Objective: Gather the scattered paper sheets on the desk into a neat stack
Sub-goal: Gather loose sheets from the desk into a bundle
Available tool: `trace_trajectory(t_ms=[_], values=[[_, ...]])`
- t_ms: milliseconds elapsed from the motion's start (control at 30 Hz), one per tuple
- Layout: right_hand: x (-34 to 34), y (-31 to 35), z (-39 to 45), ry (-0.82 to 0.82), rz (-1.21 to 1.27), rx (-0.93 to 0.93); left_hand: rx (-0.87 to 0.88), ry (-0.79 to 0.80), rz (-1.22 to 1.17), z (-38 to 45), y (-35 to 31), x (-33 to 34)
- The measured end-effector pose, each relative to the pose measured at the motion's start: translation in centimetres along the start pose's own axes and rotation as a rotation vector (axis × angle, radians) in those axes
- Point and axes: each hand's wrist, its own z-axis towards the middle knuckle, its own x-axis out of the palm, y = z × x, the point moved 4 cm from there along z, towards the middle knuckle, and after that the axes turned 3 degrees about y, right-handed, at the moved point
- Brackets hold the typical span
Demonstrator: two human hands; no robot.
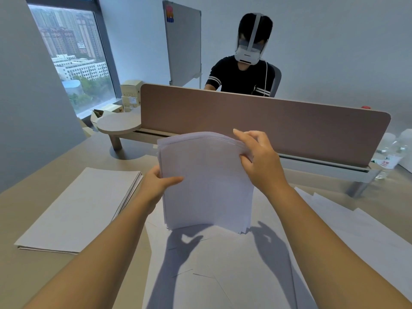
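Roughly midway, by the look of it. Thick bundle of white paper sheets (205, 181) held upright, lower edge standing on loose white sheets (223, 264) spread over the beige counter (66, 157), apparently being squared. Left hand (156, 184) gripping the bundle's left edge, thumb across the front; right hand (258, 157) pinching the upper right corner. More loose sheets (356, 224) lying to the right, ungathered. Separate flat greyish paper stack (78, 210) resting left of the left hand.

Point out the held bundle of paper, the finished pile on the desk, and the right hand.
held bundle (207, 188), head view, middle of its front sheet.
finished pile (75, 210), head view, middle of its top sheet.
right hand (259, 159), head view, back of the hand.
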Motion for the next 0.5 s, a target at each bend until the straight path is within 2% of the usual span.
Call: trace_trajectory(t_ms=[133,200,267,333,433,500], values=[[0.1,0.0,0.4,0.003,0.031,-0.044,0.018,-0.018,-0.006,-0.1,-0.1,-0.2],[0.1,-0.4,0.4,-0.035,0.127,-0.027,0.014,-0.023,-0.024,0.0,0.0,-0.3],[-0.2,-0.9,0.4,-0.082,0.310,0.097,0.008,-0.022,-0.038,0.1,0.1,-0.3],[0.1,-2.0,0.2,-0.073,0.526,0.295,-0.001,-0.011,-0.028,0.3,0.5,-0.4],[2.0,-4.2,-1.1,0.038,0.879,0.556,-0.011,-0.002,-0.015,0.5,1.4,-0.3],[3.9,-5.4,-2.4,0.148,0.940,0.676,-0.028,0.006,-0.026,0.7,2.3,-0.2]])
